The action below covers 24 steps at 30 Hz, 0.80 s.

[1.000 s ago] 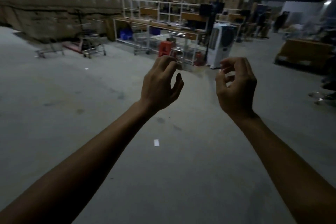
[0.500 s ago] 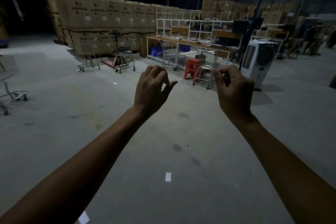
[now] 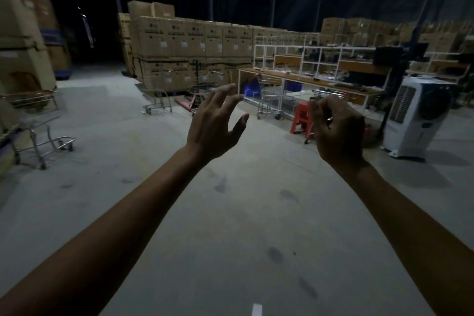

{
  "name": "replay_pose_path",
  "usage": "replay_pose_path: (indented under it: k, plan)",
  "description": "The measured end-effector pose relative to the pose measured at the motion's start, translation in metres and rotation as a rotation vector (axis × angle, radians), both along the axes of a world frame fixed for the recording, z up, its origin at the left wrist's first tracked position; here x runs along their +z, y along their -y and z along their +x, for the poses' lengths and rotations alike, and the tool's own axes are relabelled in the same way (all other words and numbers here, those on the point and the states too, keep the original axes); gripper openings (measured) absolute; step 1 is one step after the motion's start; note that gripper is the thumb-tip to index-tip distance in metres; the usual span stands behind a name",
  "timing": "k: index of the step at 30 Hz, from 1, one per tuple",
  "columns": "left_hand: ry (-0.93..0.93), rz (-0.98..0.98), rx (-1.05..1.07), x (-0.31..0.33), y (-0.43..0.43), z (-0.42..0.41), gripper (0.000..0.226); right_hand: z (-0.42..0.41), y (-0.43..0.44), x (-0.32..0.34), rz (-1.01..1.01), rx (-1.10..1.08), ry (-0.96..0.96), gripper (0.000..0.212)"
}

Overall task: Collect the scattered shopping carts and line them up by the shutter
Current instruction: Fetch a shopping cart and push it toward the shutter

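Both my arms reach forward over a dim concrete floor. My left hand holds nothing, its fingers spread. My right hand is curled into a loose fist, also with nothing in it. A metal shopping cart stands at the far left, well away from my hands. Another cart sits in front of the stacked boxes, one more beside it behind my left fingers, and a further cart stands by the white workbench. The shutter is not in view.
Stacked cardboard boxes form a wall at the back. A white-framed workbench runs to the right, with a red plastic stool and a white air cooler before it. Wrapped pallets stand at the left.
The view has swung left, bringing the left cart and wrapped pallets further in. My left hand's fingers have spread apart; my right hand has curled tighter.
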<state>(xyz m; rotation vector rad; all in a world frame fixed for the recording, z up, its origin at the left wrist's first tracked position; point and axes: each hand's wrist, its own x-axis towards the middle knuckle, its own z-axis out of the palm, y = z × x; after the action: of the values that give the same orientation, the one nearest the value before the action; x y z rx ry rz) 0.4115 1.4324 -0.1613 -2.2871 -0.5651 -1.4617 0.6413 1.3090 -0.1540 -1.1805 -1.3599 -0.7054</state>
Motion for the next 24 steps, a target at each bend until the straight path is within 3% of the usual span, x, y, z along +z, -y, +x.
replay_pose_path:
  k: [4,12,17,21,24]
  plan:
    - [-0.003,0.016,0.031,0.004,-0.096,-0.012,0.044,-0.011,-0.111,0.004,-0.001,0.090,0.028,0.032]
    - [0.007,0.022,0.205,0.023,-0.251,-0.053,0.045,-0.048,-0.307,0.024,0.036,0.216,0.109,0.052]
    - [0.014,0.032,0.353,0.019,-0.314,-0.098,0.046,-0.083,-0.415,0.017,0.001,0.364,0.147,0.045]
    - [0.017,-0.002,0.511,0.006,-0.348,-0.136,0.046,-0.118,-0.490,0.009,-0.034,0.518,0.148,0.054]
    - [0.034,-0.020,0.663,0.000,-0.363,-0.162,0.045,-0.146,-0.538,0.006,-0.024,0.643,0.171,0.050]
